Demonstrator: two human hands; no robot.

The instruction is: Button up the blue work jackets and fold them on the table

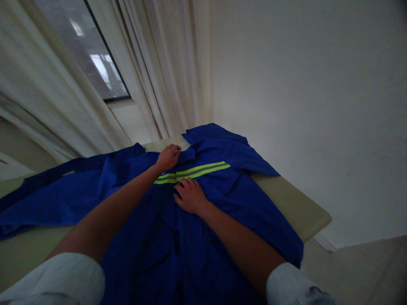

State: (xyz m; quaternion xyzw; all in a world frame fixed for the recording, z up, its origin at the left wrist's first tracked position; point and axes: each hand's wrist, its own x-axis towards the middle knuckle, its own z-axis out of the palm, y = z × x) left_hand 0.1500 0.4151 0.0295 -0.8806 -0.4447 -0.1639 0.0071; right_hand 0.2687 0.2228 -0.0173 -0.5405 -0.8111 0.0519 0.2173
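Observation:
A blue work jacket [203, 148] with a yellow-green and grey reflective stripe [203, 170] across the chest lies spread out, front side up. Its long sleeves reach out to the left and the lower right. My left hand [168, 157] is closed by the collar, with a small pale spot at its fingertips that I cannot make out. Just below the stripe, my right hand [190, 196] rests on the front placket, fingers bent and thumb apart. A chest pocket flap [155, 258] shows lower down the front.
A pale greenish table [286, 203] holds the jacket, its rounded corner at the right. Behind stand long cream curtains [178, 63] and a dark-framed window [92, 51]. A white wall [302, 106] rises at the right, above a tiled floor [372, 267].

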